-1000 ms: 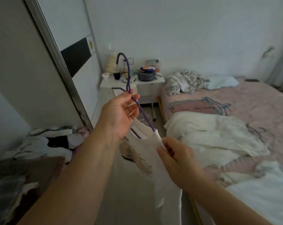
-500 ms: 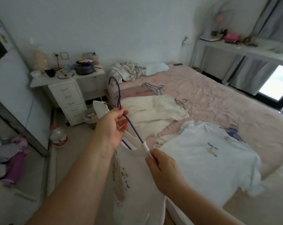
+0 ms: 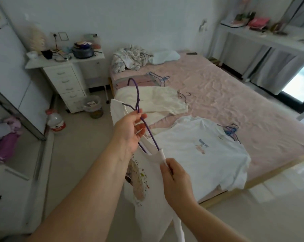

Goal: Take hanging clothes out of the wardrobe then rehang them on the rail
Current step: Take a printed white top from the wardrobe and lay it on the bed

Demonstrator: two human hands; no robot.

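A purple wire hanger (image 3: 138, 100) stands hook-up in front of me, with a white printed top (image 3: 147, 193) draped on it. My left hand (image 3: 130, 131) grips the hanger just below its twisted neck. My right hand (image 3: 175, 180) pinches the top's right shoulder strap where it sits over the hanger's arm. The garment hangs down between my forearms, a colourful print on its front. The wardrobe's sliding door (image 3: 11, 81) is at the left edge; no rail is visible.
A pink bed (image 3: 235, 95) lies ahead with a white T-shirt (image 3: 205, 151), a cream garment (image 3: 154, 100) and loose hangers (image 3: 230, 131) on it. A white drawer unit (image 3: 67, 84), small bin (image 3: 92, 106) and bottle (image 3: 55, 122) stand left. Clothes (image 3: 6, 137) are piled at the wardrobe base.
My view has swung right, from the wardrobe toward the bed. Both hands keep their hold on the hanger and the top, carried along with the turn.
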